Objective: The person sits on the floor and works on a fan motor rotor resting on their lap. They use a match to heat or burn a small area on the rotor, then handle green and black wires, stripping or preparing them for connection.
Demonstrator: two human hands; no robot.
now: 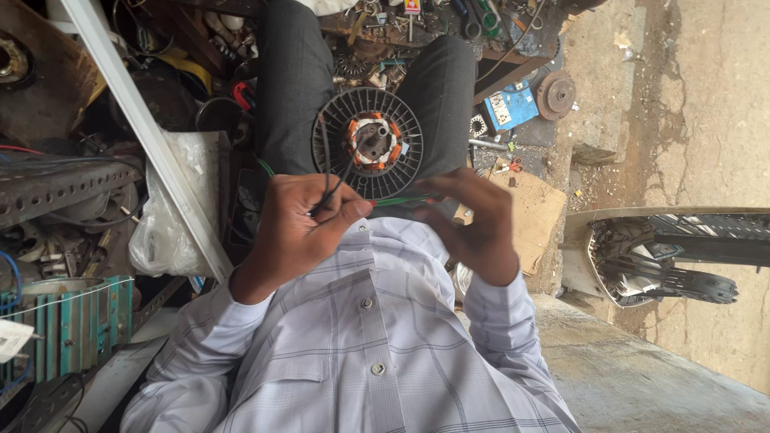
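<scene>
We find the round black finned motor housing with its copper-wound stator resting across the lap of the seated person, between the grey-trousered knees, its open face turned up toward the camera. Being a disc, it has no long axis in plan; its shaft axis points roughly straight up at us. The orange-taped windings appear seated in the core, so we judge the winding itself to be in place, while the lead connections remain unfinished, since loose wires run from the stator to the hands.

Our left hand has its fingers curled and pressed together, pinching thin black lead wires that rise from the housing's near rim. Our right hand has its fingers bent inward, tips closing on a thin green wire. That wire lies nearly level between the two hands, its long axis running left to right just below the housing. Whether the ends are stripped or joined we cannot tell; the fingers hide them.

A blue box-shaped part lies well apart on the ground.
</scene>
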